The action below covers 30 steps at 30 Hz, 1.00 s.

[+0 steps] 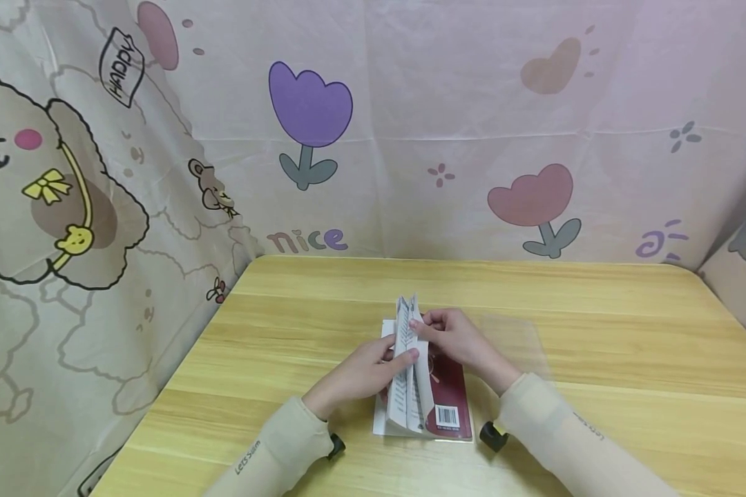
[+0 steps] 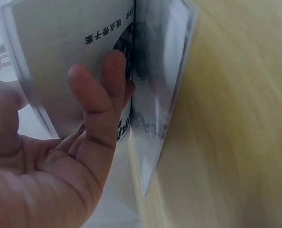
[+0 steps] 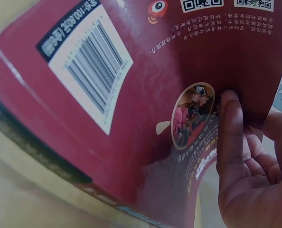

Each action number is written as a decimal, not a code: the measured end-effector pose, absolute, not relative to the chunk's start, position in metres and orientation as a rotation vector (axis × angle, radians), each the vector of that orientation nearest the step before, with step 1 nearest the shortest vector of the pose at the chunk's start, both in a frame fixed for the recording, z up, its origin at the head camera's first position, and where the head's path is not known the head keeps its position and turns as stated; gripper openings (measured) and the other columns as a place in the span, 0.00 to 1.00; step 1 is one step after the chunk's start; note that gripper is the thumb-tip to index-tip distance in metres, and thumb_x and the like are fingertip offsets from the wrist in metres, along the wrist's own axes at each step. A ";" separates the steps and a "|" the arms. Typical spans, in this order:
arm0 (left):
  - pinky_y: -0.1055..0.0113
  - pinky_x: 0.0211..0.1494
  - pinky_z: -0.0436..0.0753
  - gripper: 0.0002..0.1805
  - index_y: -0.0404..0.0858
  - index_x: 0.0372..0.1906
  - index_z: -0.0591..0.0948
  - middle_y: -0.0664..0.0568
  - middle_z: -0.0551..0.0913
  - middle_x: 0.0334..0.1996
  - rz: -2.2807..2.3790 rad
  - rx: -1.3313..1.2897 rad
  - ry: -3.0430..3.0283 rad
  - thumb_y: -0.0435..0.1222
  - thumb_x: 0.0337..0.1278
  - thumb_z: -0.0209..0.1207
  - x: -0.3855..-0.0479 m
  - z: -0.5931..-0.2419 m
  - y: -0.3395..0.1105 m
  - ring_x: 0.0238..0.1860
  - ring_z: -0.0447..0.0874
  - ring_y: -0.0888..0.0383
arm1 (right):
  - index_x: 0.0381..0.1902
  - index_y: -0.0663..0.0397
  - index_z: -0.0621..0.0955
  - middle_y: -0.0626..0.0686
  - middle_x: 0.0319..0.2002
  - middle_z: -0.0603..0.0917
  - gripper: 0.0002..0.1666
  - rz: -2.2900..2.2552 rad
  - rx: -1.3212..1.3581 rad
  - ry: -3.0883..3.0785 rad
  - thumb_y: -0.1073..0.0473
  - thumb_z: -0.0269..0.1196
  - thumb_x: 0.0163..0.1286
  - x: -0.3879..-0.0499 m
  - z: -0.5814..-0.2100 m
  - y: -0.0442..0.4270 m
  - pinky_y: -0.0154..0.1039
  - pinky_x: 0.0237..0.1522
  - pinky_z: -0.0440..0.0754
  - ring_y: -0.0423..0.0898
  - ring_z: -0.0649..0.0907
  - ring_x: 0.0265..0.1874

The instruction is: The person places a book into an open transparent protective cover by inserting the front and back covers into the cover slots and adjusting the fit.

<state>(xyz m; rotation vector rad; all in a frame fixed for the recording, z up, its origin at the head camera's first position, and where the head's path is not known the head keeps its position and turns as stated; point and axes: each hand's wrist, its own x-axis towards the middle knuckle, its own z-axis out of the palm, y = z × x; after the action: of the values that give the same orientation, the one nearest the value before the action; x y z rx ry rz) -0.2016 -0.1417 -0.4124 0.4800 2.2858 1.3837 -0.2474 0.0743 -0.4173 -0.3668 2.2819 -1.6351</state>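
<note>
A glossy dark-red book (image 1: 454, 397) with white printed pages (image 1: 404, 393) is held upright between the fingers of two bare hands over a yellow wood-grain table (image 1: 267, 359). The left-side pages are pinched by the left hand (image 1: 369, 366), its thumb laid across the front and its fingers set behind. The right-side pages and red back cover are pinched by the right hand (image 1: 454, 335), thumb in front, fingertips behind. Between the two thumbs, the pages are parted. To the right of the right hand's fingers, a clear plastic sheet (image 1: 522, 338) is spread on the table.

Near the left fingertips, large black Chinese characters (image 2: 103, 33) and a dark illustration (image 2: 125, 45) are revealed by the left-wrist camera. Beside the right fingers, a white barcode label (image 3: 91, 71), an oval picture (image 3: 193, 116) and two black-and-white QR codes (image 3: 202, 4) are caught by the right-wrist camera; the codes are hidden in the head view.
</note>
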 end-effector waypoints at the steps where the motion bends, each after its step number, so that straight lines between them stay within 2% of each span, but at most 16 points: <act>1: 0.64 0.31 0.87 0.31 0.41 0.78 0.71 0.49 0.91 0.40 1.383 0.480 2.286 0.53 0.83 0.53 -0.202 -0.412 -0.142 0.31 0.92 0.57 | 0.44 0.66 0.84 0.51 0.30 0.90 0.16 -1.632 -0.364 2.283 0.54 0.63 0.82 -0.247 -0.417 0.074 0.34 0.34 0.85 0.42 0.86 0.28; 9: 0.62 0.34 0.90 0.31 0.41 0.78 0.72 0.48 0.93 0.42 1.394 0.495 2.271 0.53 0.83 0.54 -0.201 -0.411 -0.142 0.33 0.93 0.56 | 0.44 0.65 0.84 0.52 0.32 0.90 0.18 -1.636 -0.359 2.259 0.52 0.62 0.83 -0.248 -0.419 0.075 0.35 0.36 0.86 0.42 0.87 0.30; 17: 0.64 0.43 0.92 0.32 0.42 0.79 0.71 0.45 0.92 0.50 1.396 0.493 2.280 0.53 0.81 0.57 -0.202 -0.413 -0.142 0.41 0.94 0.56 | 0.46 0.66 0.83 0.54 0.35 0.89 0.19 -1.691 -0.367 2.205 0.52 0.60 0.85 -0.249 -0.421 0.076 0.35 0.38 0.89 0.42 0.88 0.32; 25: 0.63 0.40 0.92 0.31 0.41 0.76 0.73 0.48 0.92 0.47 1.395 0.449 2.277 0.54 0.81 0.57 -0.203 -0.415 -0.142 0.38 0.94 0.56 | 0.47 0.67 0.82 0.54 0.36 0.90 0.19 -1.694 -0.375 2.195 0.53 0.60 0.84 -0.249 -0.418 0.079 0.35 0.40 0.90 0.42 0.88 0.33; 30: 0.63 0.41 0.92 0.30 0.38 0.76 0.73 0.48 0.91 0.46 1.394 0.448 2.286 0.50 0.81 0.58 -0.203 -0.414 -0.143 0.38 0.93 0.56 | 0.46 0.66 0.81 0.54 0.37 0.91 0.18 -1.714 -0.354 2.172 0.53 0.60 0.85 -0.250 -0.418 0.086 0.35 0.40 0.90 0.43 0.89 0.34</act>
<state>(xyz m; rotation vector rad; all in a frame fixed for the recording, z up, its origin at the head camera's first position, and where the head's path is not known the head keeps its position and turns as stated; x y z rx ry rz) -0.2032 -0.1429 -0.4144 0.4476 2.2856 1.3938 -0.2496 0.0857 -0.4180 -0.3538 2.1723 -1.7138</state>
